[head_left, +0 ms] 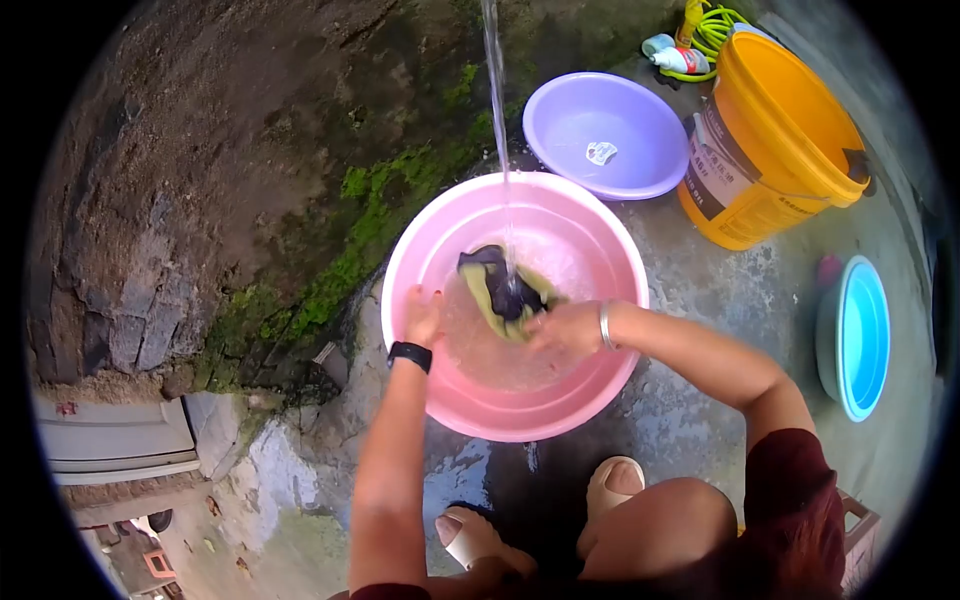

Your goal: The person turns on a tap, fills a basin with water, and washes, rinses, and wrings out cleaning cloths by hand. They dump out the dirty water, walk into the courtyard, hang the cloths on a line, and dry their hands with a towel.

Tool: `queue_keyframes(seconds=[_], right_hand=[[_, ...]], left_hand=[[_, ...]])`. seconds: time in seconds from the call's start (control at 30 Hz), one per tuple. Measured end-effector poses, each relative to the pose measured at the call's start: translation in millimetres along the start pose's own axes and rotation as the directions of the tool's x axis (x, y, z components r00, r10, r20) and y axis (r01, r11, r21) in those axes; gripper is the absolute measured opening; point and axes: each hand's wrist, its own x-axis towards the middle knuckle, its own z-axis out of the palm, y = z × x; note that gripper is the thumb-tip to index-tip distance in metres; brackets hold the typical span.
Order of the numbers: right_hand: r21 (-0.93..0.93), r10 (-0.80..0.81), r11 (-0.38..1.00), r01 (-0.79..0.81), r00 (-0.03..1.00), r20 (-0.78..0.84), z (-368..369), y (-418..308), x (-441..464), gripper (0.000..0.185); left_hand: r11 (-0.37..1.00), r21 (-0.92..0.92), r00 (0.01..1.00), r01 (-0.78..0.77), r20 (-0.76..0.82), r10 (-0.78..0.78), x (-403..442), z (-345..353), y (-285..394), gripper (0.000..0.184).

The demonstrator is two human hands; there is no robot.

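A pink basin [408, 240] of cloudy water stands on the ground in front of me. In the water lies a wet, crumpled dark and yellow-green cloth [485, 290], with a stream of water falling onto it from above. My right hand [572, 328], with a silver bangle at the wrist, grips the cloth's right edge; its fingertips are slightly blurred. At the basin's left side, my left hand [423, 320] is apart from the cloth, fingers stretched out and holding nothing. A black band is on that wrist.
Behind the basin are a purple basin [655, 125] and a large yellow bucket [745, 225]. A blue basin [865, 335] leans at the right. A green hose [712, 32] and a white bottle [682, 61] lie at the back. A mossy bank [370, 190] rises along the left.
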Motion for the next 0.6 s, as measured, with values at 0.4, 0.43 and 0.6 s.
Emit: queue_keyframes(seconds=[0.4, 0.43, 0.6], right_hand=[[0.164, 0.566, 0.824, -0.543, 0.77, -0.294, 63, 134, 74, 0.039], [0.261, 0.844, 0.533, -0.805, 0.529, -0.094, 40, 137, 67, 0.045], [0.203, 0.719, 0.629, -0.751, 0.462, -0.519, 68, 77, 71, 0.058]], left_hand=[[0.87, 0.44, 0.96, -0.225, -0.051, 0.274, 7, 54, -67, 0.047], [0.794, 0.558, 0.857, -0.239, -0.264, 0.443, -20, 44, -34, 0.041], [0.964, 0.157, 0.966, -0.216, -0.111, 0.235, -37, 43, -29, 0.065]])
